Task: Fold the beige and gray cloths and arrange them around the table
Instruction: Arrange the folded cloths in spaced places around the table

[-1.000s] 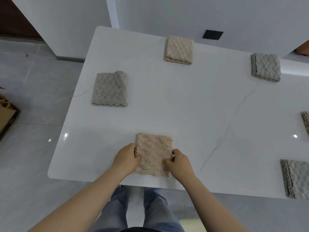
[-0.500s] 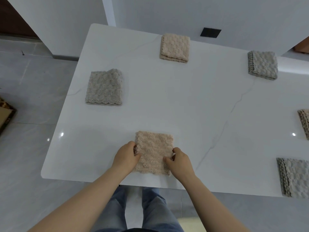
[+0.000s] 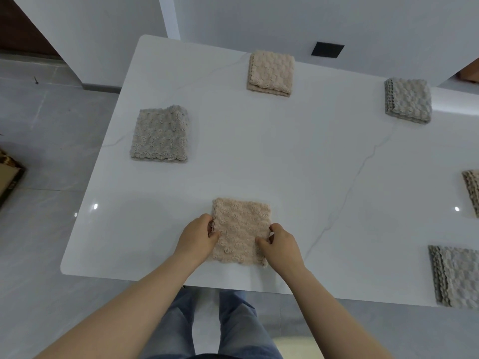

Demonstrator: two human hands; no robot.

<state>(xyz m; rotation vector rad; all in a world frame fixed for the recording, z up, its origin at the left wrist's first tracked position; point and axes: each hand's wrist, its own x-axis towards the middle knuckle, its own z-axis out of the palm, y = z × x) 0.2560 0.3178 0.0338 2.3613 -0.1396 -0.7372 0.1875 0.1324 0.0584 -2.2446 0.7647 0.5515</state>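
Observation:
A folded beige cloth (image 3: 242, 226) lies near the front edge of the white table (image 3: 259, 156). My left hand (image 3: 198, 238) pinches its left edge and my right hand (image 3: 281, 244) pinches its right edge, thumbs on top. Other folded cloths lie around the table: a gray cloth (image 3: 160, 134) at the left, a beige cloth (image 3: 270, 72) at the far side, a gray cloth (image 3: 408, 99) at the far right, a beige cloth (image 3: 473, 190) cut off by the right border, and a gray cloth (image 3: 456, 275) at the near right.
White walls stand behind the table, with a black plate (image 3: 328, 49) on the far wall. Gray tiled floor surrounds the table. A brown box (image 3: 7, 177) sits on the floor at the left. My jeans-clad legs show below the table edge.
The view has shifted slightly. Both hands stay on the near beige cloth's edges, which has barely moved.

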